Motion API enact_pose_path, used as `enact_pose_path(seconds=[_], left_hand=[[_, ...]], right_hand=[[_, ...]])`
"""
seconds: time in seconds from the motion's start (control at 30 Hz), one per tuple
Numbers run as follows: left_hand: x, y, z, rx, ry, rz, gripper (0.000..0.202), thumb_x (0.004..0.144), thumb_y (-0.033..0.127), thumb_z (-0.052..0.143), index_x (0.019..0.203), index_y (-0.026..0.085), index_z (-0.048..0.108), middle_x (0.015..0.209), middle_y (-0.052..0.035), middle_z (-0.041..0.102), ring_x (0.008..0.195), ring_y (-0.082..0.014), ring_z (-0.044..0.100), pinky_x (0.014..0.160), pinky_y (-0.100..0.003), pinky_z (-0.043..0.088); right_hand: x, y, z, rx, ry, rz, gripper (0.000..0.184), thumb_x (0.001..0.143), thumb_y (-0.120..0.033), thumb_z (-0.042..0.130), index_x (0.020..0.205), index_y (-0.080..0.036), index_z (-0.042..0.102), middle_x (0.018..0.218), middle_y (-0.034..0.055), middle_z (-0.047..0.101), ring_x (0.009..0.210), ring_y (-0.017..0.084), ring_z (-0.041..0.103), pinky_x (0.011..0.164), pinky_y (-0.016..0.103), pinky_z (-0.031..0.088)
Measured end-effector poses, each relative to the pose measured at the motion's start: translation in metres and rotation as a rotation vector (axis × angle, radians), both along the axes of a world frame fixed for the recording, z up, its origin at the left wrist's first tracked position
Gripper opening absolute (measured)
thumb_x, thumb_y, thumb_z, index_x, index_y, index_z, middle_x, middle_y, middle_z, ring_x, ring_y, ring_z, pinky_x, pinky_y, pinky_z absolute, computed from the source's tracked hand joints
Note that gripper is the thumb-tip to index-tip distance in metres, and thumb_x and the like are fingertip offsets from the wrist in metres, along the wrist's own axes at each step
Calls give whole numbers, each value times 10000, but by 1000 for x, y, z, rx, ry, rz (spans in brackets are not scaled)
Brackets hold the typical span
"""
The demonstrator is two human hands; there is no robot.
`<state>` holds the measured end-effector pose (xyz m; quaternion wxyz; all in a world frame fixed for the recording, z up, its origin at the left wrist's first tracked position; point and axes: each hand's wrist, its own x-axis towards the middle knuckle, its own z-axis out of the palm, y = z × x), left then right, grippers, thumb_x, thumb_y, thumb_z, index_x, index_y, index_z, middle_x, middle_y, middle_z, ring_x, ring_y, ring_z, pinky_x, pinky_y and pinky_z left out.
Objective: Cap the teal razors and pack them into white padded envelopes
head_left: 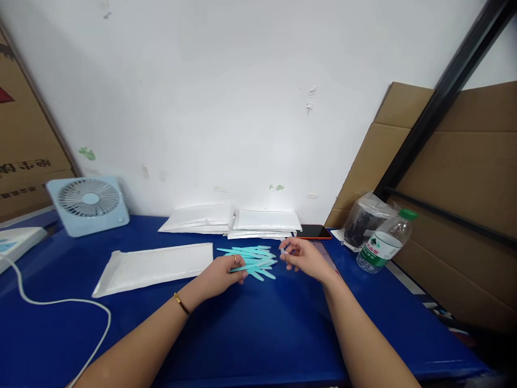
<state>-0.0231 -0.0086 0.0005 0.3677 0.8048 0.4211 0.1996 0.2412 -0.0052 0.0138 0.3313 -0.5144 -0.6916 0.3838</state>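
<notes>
My left hand (222, 275) is closed around the handle of one slim turquoise stick, which looks like an eyebrow razor (255, 265). That razor points right, over a loose pile of several similar turquoise razors (251, 250) on the blue table. To the right of the pile, my right hand (304, 260) pinches a small, pale, translucent piece (283, 251) that resembles a blade cap. The two hands are apart, with the held razor's tip between them. A flat white padded envelope (161, 265) lies left of my left hand.
Stacks of white padded envelopes (197, 218) lie along the wall. A phone (314, 232) rests behind my right hand. Rightward are a plastic bottle (382, 248) and a clear bag (361, 221). At left stand a blue fan (89, 206) and a white cable (67, 300).
</notes>
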Motion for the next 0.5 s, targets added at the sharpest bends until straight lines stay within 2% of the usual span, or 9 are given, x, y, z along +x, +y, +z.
enact_pose_path(seconds=[0.1, 0.2, 0.27, 0.4, 0.5], left_hand=[[1, 4, -2, -68, -147, 53, 301, 797, 476, 445, 771, 180, 485, 662, 16, 549, 645, -134, 497, 647, -249, 378], [4, 7, -9, -141, -240, 125, 328, 795, 509, 443, 835, 185, 465, 623, 48, 444, 562, -106, 427, 565, -227, 348], [5, 7, -12, -125, -278, 138, 327, 795, 513, 449, 843, 190, 454, 629, 55, 409, 554, -96, 385, 550, -218, 325], [5, 7, -10, -73, -335, 150, 312, 806, 504, 443, 804, 192, 439, 646, 53, 372, 585, -97, 340, 570, -218, 308], [5, 5, -4, -85, -345, 168, 315, 803, 507, 443, 795, 192, 440, 644, 51, 354, 585, -100, 321, 565, -218, 298]], right_hand=[[-5, 1, 3, 24, 235, -32, 261, 720, -390, 624, 852, -176, 556, 683, 5, 591, 564, 128, 586, 443, 197, 396], [-15, 1, 2, 55, 425, -94, 248, 684, -372, 676, 743, -161, 561, 623, -8, 572, 528, 91, 520, 459, 195, 379], [-21, 1, -1, 36, 529, -127, 244, 666, -356, 697, 721, -161, 560, 571, -31, 539, 485, 72, 467, 445, 194, 353], [-27, 0, -4, -46, 671, -129, 218, 682, -321, 680, 711, -175, 522, 555, -40, 533, 457, 72, 457, 415, 193, 315], [-26, -1, -3, -50, 693, -163, 204, 692, -290, 666, 688, -178, 495, 538, -46, 526, 427, 61, 429, 396, 185, 285]])
